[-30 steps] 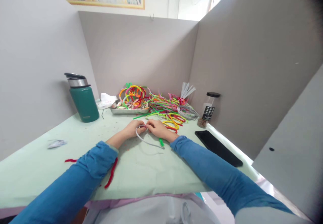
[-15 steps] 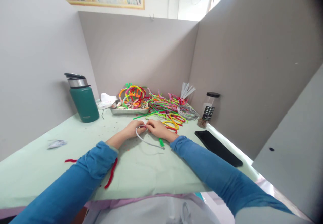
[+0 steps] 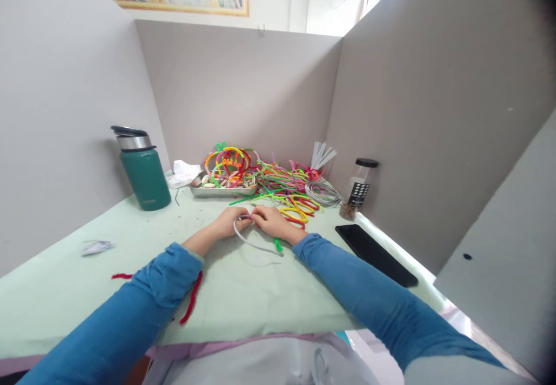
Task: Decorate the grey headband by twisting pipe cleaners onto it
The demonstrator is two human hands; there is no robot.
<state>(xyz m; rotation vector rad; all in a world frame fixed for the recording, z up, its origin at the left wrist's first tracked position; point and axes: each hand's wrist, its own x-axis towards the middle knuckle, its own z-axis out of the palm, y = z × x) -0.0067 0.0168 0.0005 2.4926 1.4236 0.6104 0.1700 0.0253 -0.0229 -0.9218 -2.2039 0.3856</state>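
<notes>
My left hand and my right hand meet above the middle of the table, fingers pinched. Between them is a thin grey headband, curving down toward me and to the right. A bit of pink shows at my fingertips; what it is I cannot make out. Near the band's free end, by my right wrist, lies a green fuzzy piece. Red pipe cleaner sticks out from under my left sleeve. Yellow and red looped pipe cleaners lie just beyond my right hand.
A metal tray holds decorated headbands. Right of it are a heap of coloured pipe cleaners and coiled grey bands. A green bottle stands left; a clear jar and black phone are right. Partitions surround the table.
</notes>
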